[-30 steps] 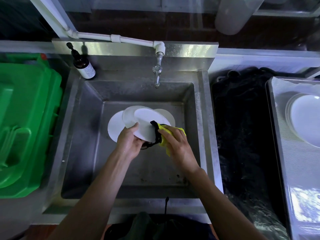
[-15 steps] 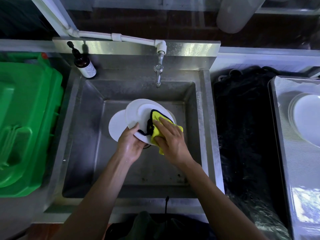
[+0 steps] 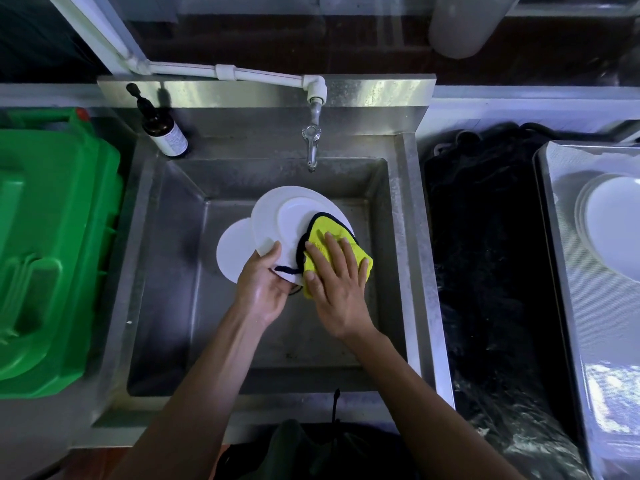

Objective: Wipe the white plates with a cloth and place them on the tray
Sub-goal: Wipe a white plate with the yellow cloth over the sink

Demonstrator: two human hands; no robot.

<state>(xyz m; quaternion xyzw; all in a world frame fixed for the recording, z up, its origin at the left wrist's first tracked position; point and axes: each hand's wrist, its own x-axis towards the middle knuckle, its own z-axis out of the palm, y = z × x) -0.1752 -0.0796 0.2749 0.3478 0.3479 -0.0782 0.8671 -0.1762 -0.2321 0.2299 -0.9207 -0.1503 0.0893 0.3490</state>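
Observation:
Over the steel sink (image 3: pixel 166 271), my left hand (image 3: pixel 263 282) grips the near rim of a white plate (image 3: pixel 284 216), thumb on top. My right hand (image 3: pixel 336 278) lies flat with straight fingers on a yellow cloth with a dark edge (image 3: pixel 325 230), pressing it onto the plate's right side. Another white plate (image 3: pixel 232 251) lies below on the sink floor, partly hidden. At the far right, a metal tray (image 3: pixel 568 306) holds a stack of white plates (image 3: pixel 613 223).
A tap (image 3: pixel 311 147) hangs over the back of the sink. A brown pump bottle (image 3: pixel 162 129) stands at the back left corner. A green plastic bin (image 3: pixel 52 244) fills the left side. A black mat (image 3: pixel 485 254) lies between sink and tray.
The plate has risen and tilted up toward me. My right hand has flattened out and slid the cloth over the plate's right side.

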